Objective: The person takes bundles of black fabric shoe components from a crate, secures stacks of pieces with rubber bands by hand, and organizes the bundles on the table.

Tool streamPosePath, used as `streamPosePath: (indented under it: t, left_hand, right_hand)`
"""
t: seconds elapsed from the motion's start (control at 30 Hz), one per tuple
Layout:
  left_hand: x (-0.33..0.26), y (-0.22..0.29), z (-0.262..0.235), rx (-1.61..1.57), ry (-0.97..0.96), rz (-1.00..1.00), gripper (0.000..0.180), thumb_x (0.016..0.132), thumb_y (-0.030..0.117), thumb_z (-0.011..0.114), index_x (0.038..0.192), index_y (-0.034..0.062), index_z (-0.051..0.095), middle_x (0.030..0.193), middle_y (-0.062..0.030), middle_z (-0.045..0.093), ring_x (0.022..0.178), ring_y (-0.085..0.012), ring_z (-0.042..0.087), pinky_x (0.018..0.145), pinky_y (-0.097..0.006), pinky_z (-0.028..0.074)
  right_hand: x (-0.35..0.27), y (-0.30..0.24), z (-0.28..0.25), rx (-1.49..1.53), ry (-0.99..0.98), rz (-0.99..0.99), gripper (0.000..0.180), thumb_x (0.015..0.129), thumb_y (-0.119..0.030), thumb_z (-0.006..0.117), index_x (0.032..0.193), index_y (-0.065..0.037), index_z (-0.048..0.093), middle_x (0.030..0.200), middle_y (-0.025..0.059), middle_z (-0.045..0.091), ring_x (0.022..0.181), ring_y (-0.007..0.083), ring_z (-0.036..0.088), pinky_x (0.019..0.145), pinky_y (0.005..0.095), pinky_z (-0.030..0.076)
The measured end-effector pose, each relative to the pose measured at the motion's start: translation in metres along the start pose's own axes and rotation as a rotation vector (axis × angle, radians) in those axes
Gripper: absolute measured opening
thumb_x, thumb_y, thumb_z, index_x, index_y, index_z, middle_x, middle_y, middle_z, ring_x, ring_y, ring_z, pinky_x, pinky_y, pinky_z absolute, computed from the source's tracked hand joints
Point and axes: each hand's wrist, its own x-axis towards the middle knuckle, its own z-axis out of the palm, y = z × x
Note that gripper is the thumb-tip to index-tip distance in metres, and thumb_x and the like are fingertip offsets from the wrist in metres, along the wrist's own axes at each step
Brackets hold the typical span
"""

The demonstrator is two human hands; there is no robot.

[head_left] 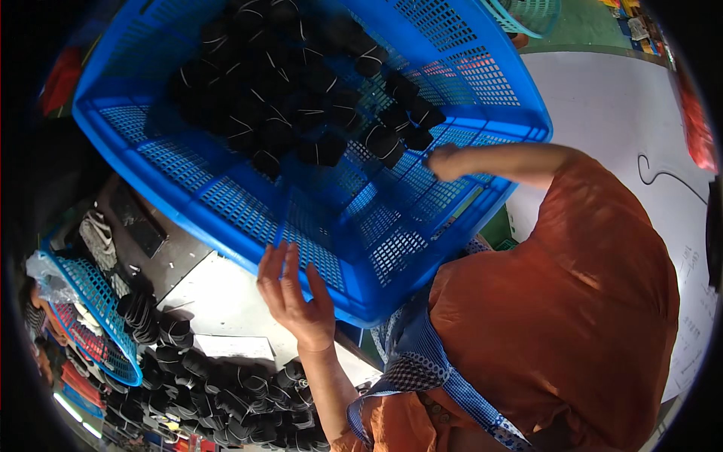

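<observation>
A large blue plastic basket [203,230] with mesh walls fills the upper middle of the view, tilted. Many small black cloth bundles [320,150], tied with pale string, lie heaped in its far and left part. My left hand [295,297] rests against the near rim, its fingers stretched out and a little apart, holding nothing. My right hand [446,163] reaches over the right side into the basket, close beside the nearest bundles. It looks curled and slightly blurred, and its fingers are hidden, so whether it holds anything does not show.
More black bundles [226,399] are piled on a pale table [233,301] at lower left. A smaller light-blue basket [102,316] stands beside them. On the right lies a white surface [602,98] with a thin black cord [670,175].
</observation>
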Motion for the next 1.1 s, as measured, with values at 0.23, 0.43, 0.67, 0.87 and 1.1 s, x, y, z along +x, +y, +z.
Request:
streamPosePath:
  t: [0.23,0.43,0.67,0.87,1.1]
  left_hand:
    - [-0.014,0.002,0.030,0.033,-0.211,-0.067,0.022,0.084,0.001,0.059,0.106,0.0044,0.063,0.099,-0.0060,0.067,0.091,-0.0234,0.063,0.084,-0.036,0.046]
    - [-0.015,0.001,0.042,0.130,-0.200,-0.022,0.019,0.084,0.003,0.060,0.102,0.0073,0.063,0.096,-0.0025,0.068,0.085,-0.0190,0.064,0.078,-0.033,0.046]
    - [-0.015,0.002,0.040,0.119,-0.205,-0.019,0.018,0.084,0.002,0.061,0.102,0.0057,0.062,0.087,-0.0019,0.068,0.079,-0.0181,0.065,0.075,-0.033,0.047]
    - [-0.015,0.002,0.042,0.085,-0.201,-0.029,0.019,0.083,0.002,0.062,0.102,0.0053,0.062,0.087,-0.0020,0.068,0.079,-0.0181,0.065,0.076,-0.033,0.046]
    - [-0.011,0.004,0.040,0.042,-0.192,-0.072,0.021,0.077,0.000,0.065,0.097,0.0058,0.062,0.086,-0.0045,0.068,0.077,-0.0203,0.064,0.074,-0.033,0.046]
  right_hand:
    - [0.090,0.103,-0.012,0.304,0.497,0.426,0.024,0.081,-0.014,0.054,0.103,-0.011,0.062,0.100,0.0152,0.064,0.095,0.0348,0.063,0.078,0.0449,0.052]
    - [0.109,0.071,-0.011,0.221,0.279,0.068,0.029,0.082,-0.018,0.056,0.108,-0.007,0.059,0.108,0.0163,0.060,0.102,0.0338,0.060,0.079,0.0445,0.052]
    - [0.130,0.042,0.014,0.271,0.494,0.131,0.046,0.081,-0.011,0.056,0.126,-0.007,0.048,0.121,0.0232,0.049,0.097,0.0381,0.061,0.078,0.0446,0.053]
    - [0.138,0.027,-0.006,0.318,0.320,0.247,0.073,0.075,-0.021,0.070,0.138,-0.010,0.037,0.131,0.0243,0.037,0.117,0.0368,0.048,0.083,0.0472,0.051]
    - [0.167,-0.036,-0.008,0.370,0.398,0.470,0.100,0.063,-0.039,0.082,0.137,0.003,0.030,0.131,0.0171,0.036,0.122,0.0367,0.039,0.095,0.0491,0.044]
